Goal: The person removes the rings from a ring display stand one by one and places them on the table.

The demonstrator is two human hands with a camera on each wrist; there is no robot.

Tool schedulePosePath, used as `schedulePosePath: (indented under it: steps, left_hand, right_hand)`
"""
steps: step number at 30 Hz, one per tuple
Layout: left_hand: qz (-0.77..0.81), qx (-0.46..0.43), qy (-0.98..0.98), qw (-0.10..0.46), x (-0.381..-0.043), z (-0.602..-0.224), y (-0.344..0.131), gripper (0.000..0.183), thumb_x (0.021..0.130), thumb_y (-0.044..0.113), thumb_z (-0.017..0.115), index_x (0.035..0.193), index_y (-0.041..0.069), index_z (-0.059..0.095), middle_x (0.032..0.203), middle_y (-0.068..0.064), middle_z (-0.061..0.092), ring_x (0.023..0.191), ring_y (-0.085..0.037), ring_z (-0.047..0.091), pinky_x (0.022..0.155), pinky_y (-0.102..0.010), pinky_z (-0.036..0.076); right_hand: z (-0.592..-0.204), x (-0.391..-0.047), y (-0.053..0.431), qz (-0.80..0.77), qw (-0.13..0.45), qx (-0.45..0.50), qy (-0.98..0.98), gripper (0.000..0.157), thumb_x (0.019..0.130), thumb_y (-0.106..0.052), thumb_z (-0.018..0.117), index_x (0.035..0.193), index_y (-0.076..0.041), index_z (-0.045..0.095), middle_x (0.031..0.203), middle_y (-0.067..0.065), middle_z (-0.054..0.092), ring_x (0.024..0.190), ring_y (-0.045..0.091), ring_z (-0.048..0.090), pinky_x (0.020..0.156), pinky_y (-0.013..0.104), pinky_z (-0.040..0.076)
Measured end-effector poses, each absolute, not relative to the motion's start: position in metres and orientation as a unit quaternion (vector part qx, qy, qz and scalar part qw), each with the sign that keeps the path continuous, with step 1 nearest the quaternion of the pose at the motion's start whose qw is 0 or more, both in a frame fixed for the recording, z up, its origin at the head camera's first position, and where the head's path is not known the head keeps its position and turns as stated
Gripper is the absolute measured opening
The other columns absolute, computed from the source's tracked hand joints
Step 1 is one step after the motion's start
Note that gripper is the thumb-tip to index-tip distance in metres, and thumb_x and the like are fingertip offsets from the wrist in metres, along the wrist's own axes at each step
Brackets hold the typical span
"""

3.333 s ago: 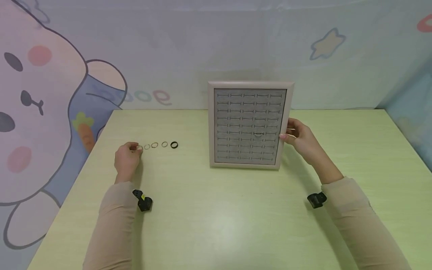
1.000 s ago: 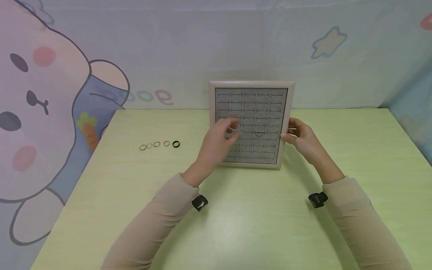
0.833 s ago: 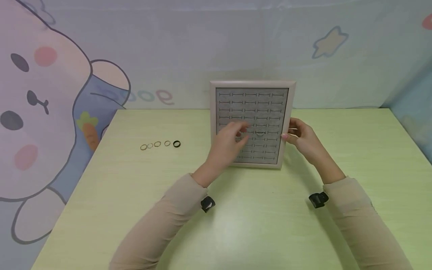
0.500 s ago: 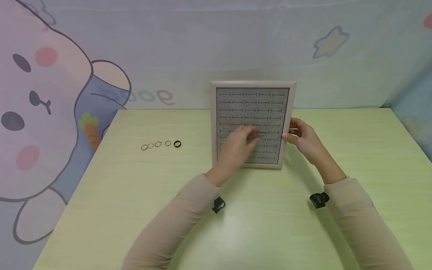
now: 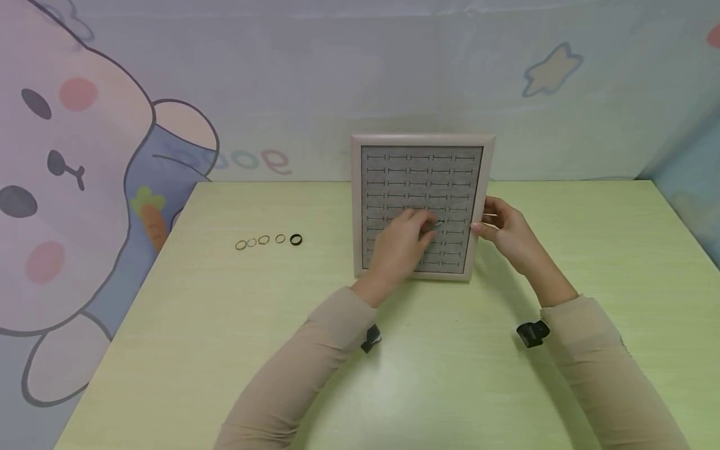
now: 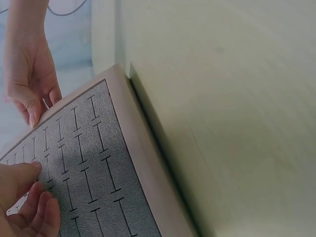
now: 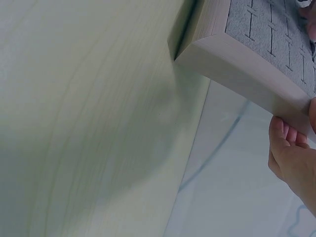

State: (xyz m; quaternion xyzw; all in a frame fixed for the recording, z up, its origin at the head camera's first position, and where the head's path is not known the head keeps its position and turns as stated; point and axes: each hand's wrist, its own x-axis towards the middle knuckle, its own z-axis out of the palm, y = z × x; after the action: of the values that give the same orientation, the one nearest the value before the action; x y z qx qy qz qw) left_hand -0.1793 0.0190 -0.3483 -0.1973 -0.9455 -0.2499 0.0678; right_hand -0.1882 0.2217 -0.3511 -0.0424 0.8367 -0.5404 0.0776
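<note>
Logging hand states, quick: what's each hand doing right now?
Left hand: pinches a ring against the display board.
Right hand: holds the board's right edge.

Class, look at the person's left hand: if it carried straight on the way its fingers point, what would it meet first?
Probably the grey slotted pad of the ring board; the left hand already sits just before it, though contact is unclear.

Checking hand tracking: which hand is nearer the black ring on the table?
Left. The left hand is at the grey ring board, right of the black ring; the right hand holds the board's far right edge.
</note>
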Motion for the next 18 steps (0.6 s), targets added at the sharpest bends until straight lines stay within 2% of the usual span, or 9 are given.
schedulePosePath:
  steps: [7,13,18]
  left_hand:
    - [-0.241,-0.187,-0.95,0.058,-0.1806,-0.3464,0.0208,0.021,0.094,0.03,0.059,0.11,0.018,0.064,0.101,0.003,0.065,0.087,-0.009,0.061,0.069,-0.021,0.052]
    - [-0.257,-0.181,-0.948,0.053,-0.1818,-0.3467,0.0203,0.015,0.095,0.029,0.058,0.104,0.018,0.064,0.099,0.003,0.064,0.085,-0.009,0.059,0.066,-0.021,0.051]
    - [-0.287,-0.176,-0.941,0.044,-0.1807,-0.3462,0.0189,0.014,0.094,0.028,0.058,0.102,0.018,0.064,0.103,0.003,0.064,0.09,-0.01,0.059,0.073,-0.024,0.052]
  right_hand:
    - [-0.3524,-0.1891,0.2228,-0.542,0.08,-0.04,0.836,0.058,0.099,-0.012,0.05,0.149,-0.001,0.023,0.139,0.015,0.04,0.124,0.017,0.043,0.091,0.013,0.042]
    - [-0.3528,-0.1898,0.223,-0.542,0.08,-0.039,0.836,0.058,0.099,-0.011,0.05,0.149,-0.002,0.023,0.14,0.015,0.039,0.126,0.019,0.042,0.093,0.016,0.041]
    - [-0.3536,-0.1903,0.2229,-0.542,0.077,-0.04,0.836,0.057,0.099,-0.011,0.05,0.149,-0.002,0.024,0.138,0.013,0.04,0.123,0.016,0.043,0.092,0.014,0.042]
